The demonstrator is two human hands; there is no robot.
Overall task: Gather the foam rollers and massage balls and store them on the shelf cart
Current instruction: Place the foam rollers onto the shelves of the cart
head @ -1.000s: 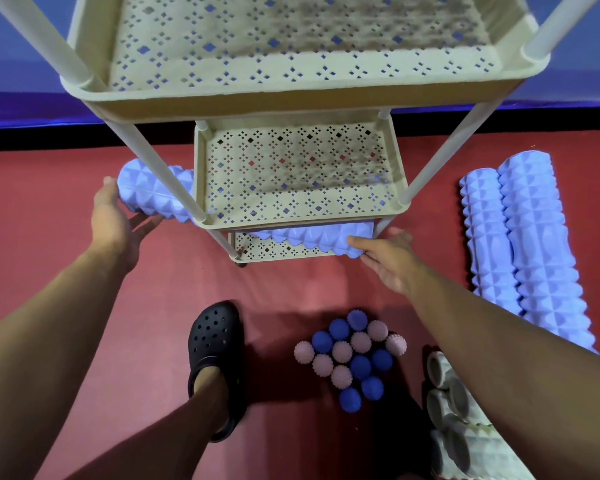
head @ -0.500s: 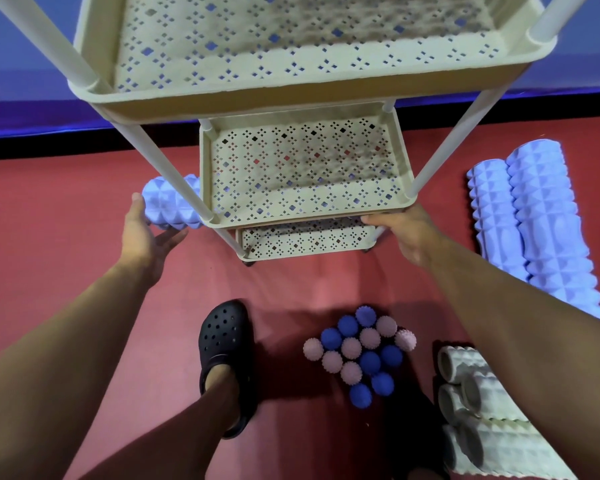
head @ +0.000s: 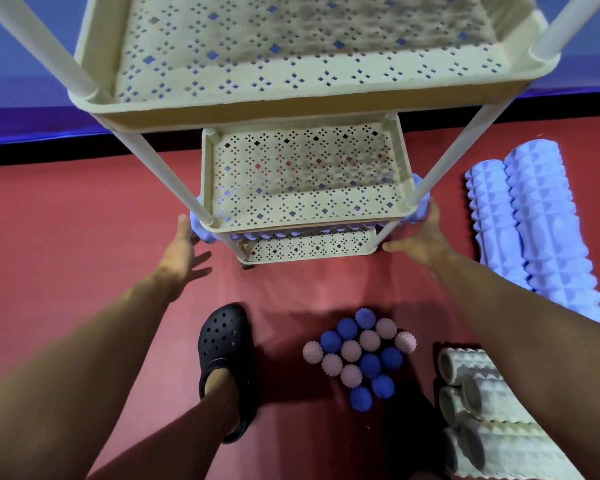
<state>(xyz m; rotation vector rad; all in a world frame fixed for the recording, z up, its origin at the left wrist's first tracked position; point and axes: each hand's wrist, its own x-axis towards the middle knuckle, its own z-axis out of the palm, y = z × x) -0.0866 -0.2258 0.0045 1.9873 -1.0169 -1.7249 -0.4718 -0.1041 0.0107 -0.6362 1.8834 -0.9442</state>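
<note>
Steadying a lilac foam roller (head: 201,230) across the bottom tier of the shelf cart (head: 312,244): left hand (head: 182,252) has fingers spread straight, thumb touching the left end; right hand (head: 421,237) lies flat-fingered against the right end (head: 417,202). Neither grips. Both ends overhang the tier.

Risks, as judged: roller is longer than the tray, so an uneven push could slide it out one side or roll the wheeled cart. Massage balls (head: 361,355) sit loose beside the clog (head: 224,341); a step could scatter them. Two lilac rollers (head: 534,230) and white rollers (head: 489,410) remain on the floor.
</note>
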